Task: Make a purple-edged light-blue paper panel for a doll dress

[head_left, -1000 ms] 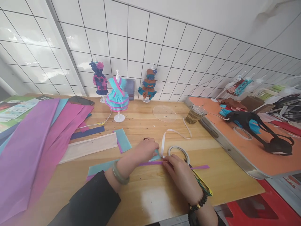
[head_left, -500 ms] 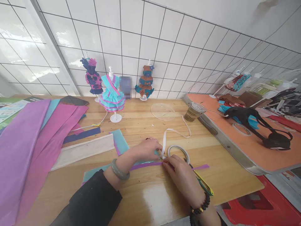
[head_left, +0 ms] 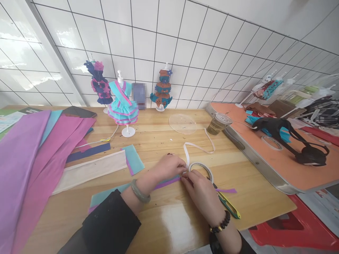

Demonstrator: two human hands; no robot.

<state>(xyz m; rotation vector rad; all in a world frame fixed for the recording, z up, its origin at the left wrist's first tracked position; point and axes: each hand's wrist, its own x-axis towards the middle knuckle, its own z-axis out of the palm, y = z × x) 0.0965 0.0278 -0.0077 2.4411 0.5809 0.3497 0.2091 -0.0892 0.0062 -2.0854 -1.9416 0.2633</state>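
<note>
My left hand (head_left: 169,166) is closed, its fingertips pinched at the lower end of a narrow white tape strip (head_left: 186,152). Close beside it, my right hand (head_left: 201,192) has its fingers bent together on a purple strip (head_left: 169,182), pressing it to the table; the fingertips nearly touch those of the left. The purple strip edges a turquoise fabric piece (head_left: 111,194), partly under my left forearm, and its loose end (head_left: 227,191) comes out right of my hand. A tape roll (head_left: 208,171) lies just behind my right hand, partly covering a yellow-green cutter (head_left: 230,206).
Purple fabric (head_left: 26,148), a cream strip (head_left: 90,171) and a turquoise piece (head_left: 134,159) lie left on the wooden table. Dressed mini mannequins (head_left: 123,102) stand by the wall. A lidded cup (head_left: 219,124) stands near the orange table (head_left: 291,180), which holds a black strapped object (head_left: 275,127).
My left hand has shifted slightly right and up, nearer the right hand, carrying the lower end of the white tape with it. The right hand has moved only a little; the view has tilted slightly.
</note>
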